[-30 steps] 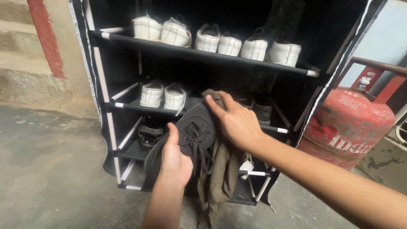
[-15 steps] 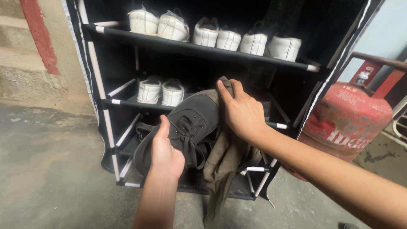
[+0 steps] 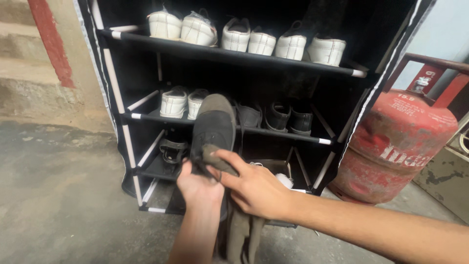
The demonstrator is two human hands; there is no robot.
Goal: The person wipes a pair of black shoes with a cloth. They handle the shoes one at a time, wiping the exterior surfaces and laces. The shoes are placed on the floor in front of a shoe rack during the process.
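Roughly, largest first.
Shoe rack [image 3: 234, 56]: black frame, white rods; white shoes [image 3: 246, 39] on top shelf, white and dark pairs on middle shelf.
Gas cylinder [image 3: 398, 142]: red, just right of rack.
Black shoe [image 3: 213, 126]: held upright before middle shelf, toe up.
Cloth [image 3: 242, 230]: olive, hanging below the hands.
Left hand [image 3: 199, 188]: fingers clamped on shoe's lower end.
Right hand [image 3: 254, 188]: fingers clamped on cloth, pressed against shoe.

You are looking at dim, soft daylight coming from the right; the rack's [image 3: 234, 54] interior is sinking into shadow, edges are bending, nearby hands are blurring slightly.
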